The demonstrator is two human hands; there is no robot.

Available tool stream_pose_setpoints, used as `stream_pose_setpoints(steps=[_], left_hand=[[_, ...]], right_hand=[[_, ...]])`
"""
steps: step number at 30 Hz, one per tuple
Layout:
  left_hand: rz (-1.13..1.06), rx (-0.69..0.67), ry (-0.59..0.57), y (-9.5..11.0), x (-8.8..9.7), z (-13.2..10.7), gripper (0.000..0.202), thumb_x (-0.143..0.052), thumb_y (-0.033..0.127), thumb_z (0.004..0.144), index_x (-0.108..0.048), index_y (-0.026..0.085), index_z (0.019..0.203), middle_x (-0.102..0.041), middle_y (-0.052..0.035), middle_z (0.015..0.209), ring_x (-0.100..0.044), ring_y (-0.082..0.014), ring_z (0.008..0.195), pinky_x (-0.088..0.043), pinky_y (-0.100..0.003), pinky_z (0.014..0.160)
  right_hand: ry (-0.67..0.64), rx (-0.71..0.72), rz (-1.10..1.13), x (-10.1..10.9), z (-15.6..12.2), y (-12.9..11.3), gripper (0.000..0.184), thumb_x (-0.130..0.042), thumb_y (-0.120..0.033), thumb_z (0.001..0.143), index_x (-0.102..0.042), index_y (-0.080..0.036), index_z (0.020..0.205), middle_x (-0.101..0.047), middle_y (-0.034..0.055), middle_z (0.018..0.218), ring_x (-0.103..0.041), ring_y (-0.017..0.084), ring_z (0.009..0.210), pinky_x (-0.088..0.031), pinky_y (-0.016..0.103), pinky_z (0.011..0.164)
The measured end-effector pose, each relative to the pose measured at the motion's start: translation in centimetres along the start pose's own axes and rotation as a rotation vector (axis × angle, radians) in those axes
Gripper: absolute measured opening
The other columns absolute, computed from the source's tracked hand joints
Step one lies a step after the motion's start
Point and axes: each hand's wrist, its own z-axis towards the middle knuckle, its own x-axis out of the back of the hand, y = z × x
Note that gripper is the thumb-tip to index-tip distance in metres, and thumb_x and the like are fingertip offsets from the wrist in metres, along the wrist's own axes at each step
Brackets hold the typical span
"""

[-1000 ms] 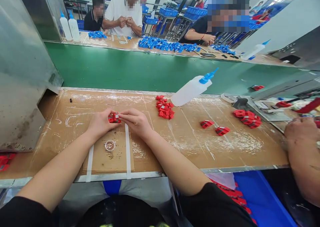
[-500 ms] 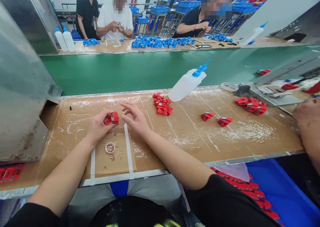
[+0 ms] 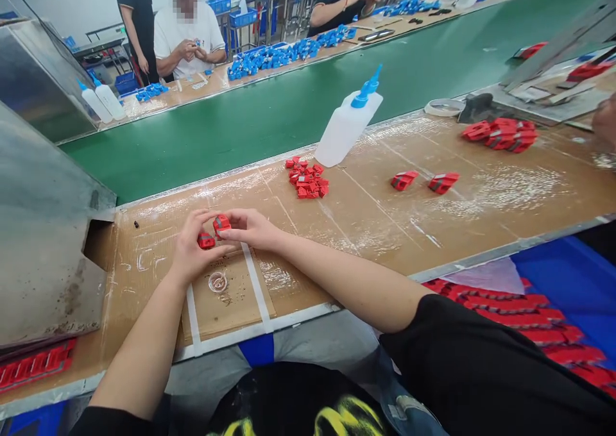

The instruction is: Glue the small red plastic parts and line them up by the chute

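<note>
Over the small cardboard pad, my left hand (image 3: pixel 188 251) is closed around a small red plastic part (image 3: pixel 206 240). My right hand (image 3: pixel 253 229) pinches a second red plastic part with a grey band (image 3: pixel 222 224), its thumb lying across the front. The two parts are close together, and my left fingers reach behind and beneath the second one. Whether the parts touch I cannot tell. Below the hands, a small round clear dish (image 3: pixel 218 283) rests on the cardboard pad (image 3: pixel 228 317), with thin copper-coloured bits beside it.
A pile of red parts (image 3: pixel 308 181) lies beside a white squeeze bottle (image 3: pixel 349 128). Two more red parts (image 3: pixel 443 183) and a stack (image 3: pixel 503 134) lie right. A metal housing (image 3: pixel 48 243) stands left; a green belt (image 3: pixel 250 138) runs behind. A blue bin (image 3: pixel 572 263) holds red parts.
My right hand has moved left and closed on one of the red parts at my left hand; before, its fingers were spread and held nothing. The camera view has tilted.
</note>
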Motion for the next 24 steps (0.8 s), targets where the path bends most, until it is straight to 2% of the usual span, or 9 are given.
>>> stream_pose_setpoints(steps=[3,6,9,14,19,22,24], left_hand=[[-0.213,0.166,-0.086,0.0,-0.2,0.3,0.066,-0.083,0.049,0.081,-0.066,0.023,0.139,-0.07,-0.011,0.129,-0.068,-0.0263,0.105,-0.056,-0.035,0.082],[-0.306,0.279,-0.07,0.3,-0.8,0.2,0.064,-0.081,0.05,0.082,-0.07,0.02,0.137,-0.076,-0.0094,0.11,-0.066,-0.0206,0.081,-0.053,-0.032,0.072],[-0.326,0.319,-0.048,0.6,-1.1,-0.1,0.063,-0.08,0.049,0.082,-0.071,0.018,0.137,-0.076,-0.0052,0.093,-0.056,-0.0148,0.066,-0.048,-0.028,0.065],[-0.294,0.344,-0.029,0.4,-0.9,0.0,0.061,-0.081,0.047,0.081,-0.073,0.016,0.133,-0.061,0.0022,0.068,-0.043,-0.0103,0.057,-0.038,-0.023,0.056],[-0.408,0.449,0.025,-0.1,-0.7,0.6,0.065,-0.081,0.053,0.08,-0.074,0.013,0.131,-0.049,0.0043,0.058,-0.039,-0.0092,0.052,-0.035,-0.021,0.05],[-0.452,0.449,0.047,0.0,-0.8,0.7,0.064,-0.084,0.053,0.077,-0.076,0.013,0.127,-0.049,0.0037,0.058,-0.041,-0.0096,0.053,-0.035,-0.021,0.05],[-0.467,0.427,0.058,0.1,-0.7,0.5,0.061,-0.085,0.052,0.076,-0.077,0.015,0.124,-0.049,0.0034,0.059,-0.041,-0.0098,0.054,-0.035,-0.022,0.049]], right_hand=[[0.037,0.018,-0.021,-0.1,-0.1,-0.3,0.035,-0.08,-0.037,0.085,-0.069,-0.016,0.111,-0.074,0.0064,0.108,-0.07,0.015,0.095,-0.057,0.034,0.095],[0.054,0.024,-0.04,-0.3,-0.2,-0.5,0.033,-0.079,-0.037,0.086,-0.069,-0.016,0.109,-0.074,0.0059,0.106,-0.069,0.015,0.094,-0.056,0.033,0.092],[0.077,0.033,-0.045,-0.5,-0.5,-0.6,0.033,-0.079,-0.039,0.086,-0.07,-0.015,0.107,-0.074,0.0055,0.104,-0.068,0.015,0.093,-0.055,0.032,0.091],[0.103,0.038,-0.028,-0.5,-0.1,-0.3,0.038,-0.082,-0.044,0.084,-0.069,-0.016,0.104,-0.073,0.0043,0.1,-0.067,0.015,0.09,-0.055,0.032,0.09],[-0.01,0.028,0.066,0.3,1.3,0.9,0.055,-0.081,-0.06,0.08,-0.067,-0.016,0.11,-0.072,0.0054,0.106,-0.068,0.016,0.094,-0.057,0.033,0.092],[-0.085,0.061,0.028,0.7,1.6,0.8,0.052,-0.079,-0.058,0.083,-0.067,-0.015,0.11,-0.071,0.0055,0.11,-0.066,0.015,0.098,-0.055,0.03,0.095],[-0.108,0.077,-0.018,0.6,1.4,0.0,0.045,-0.076,-0.054,0.089,-0.066,-0.015,0.108,-0.069,0.0037,0.103,-0.064,0.014,0.094,-0.053,0.028,0.092]])
